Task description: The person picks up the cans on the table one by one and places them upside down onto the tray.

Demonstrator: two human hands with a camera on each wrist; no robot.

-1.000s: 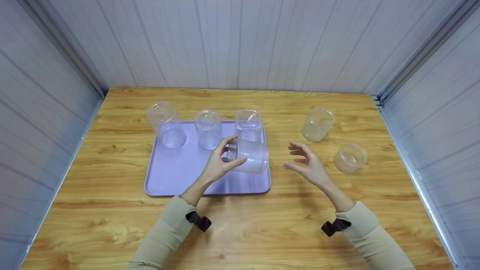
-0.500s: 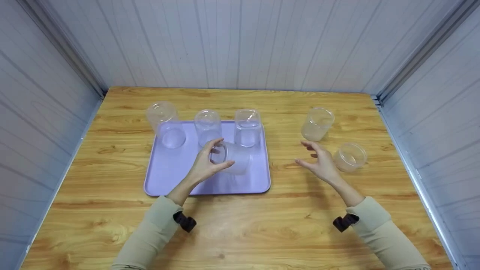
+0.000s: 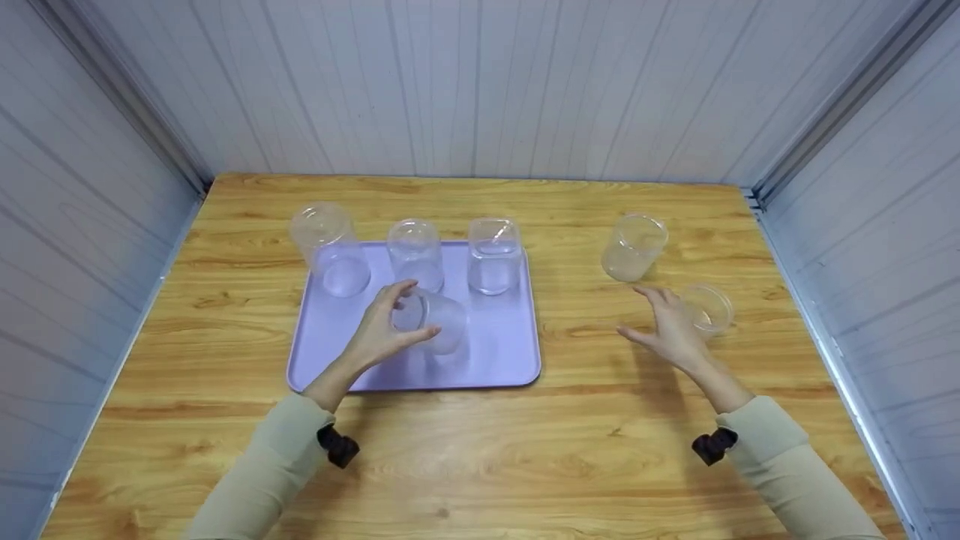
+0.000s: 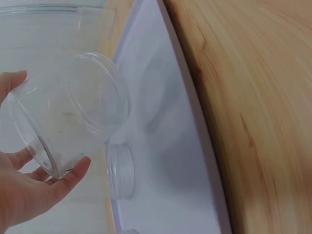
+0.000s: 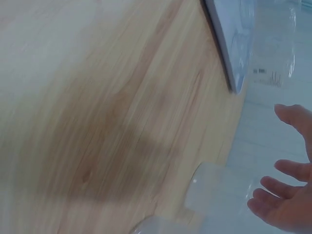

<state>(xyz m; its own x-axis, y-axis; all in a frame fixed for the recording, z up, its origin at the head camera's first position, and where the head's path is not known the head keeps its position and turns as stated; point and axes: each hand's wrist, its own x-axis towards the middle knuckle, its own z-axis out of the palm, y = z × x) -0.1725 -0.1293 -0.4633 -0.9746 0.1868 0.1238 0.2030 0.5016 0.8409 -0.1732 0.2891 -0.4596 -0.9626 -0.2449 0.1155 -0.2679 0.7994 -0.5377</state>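
Left hand [image 3: 375,330] is gripping a clear jar [image 3: 444,324] by one end, holding it sideways above the lilac tray [image 3: 495,364], the wide span probably suiting its broad, slick wall; right hand [image 3: 671,330] is hanging with fingers parted, holding nothing, partly hiding a low tub [image 3: 714,307]. Beyond the left hand, a wide container [image 3: 330,247], a narrow container [image 3: 415,251] and a squarish container [image 3: 495,259] are standing on the tray, perhaps spaced for easy reach; beyond the right, a clear cup [image 3: 634,247] is standing on the table [image 3: 570,420]. A barcode-like mark [image 5: 275,78] is showing past the right thumb, no wording legible.
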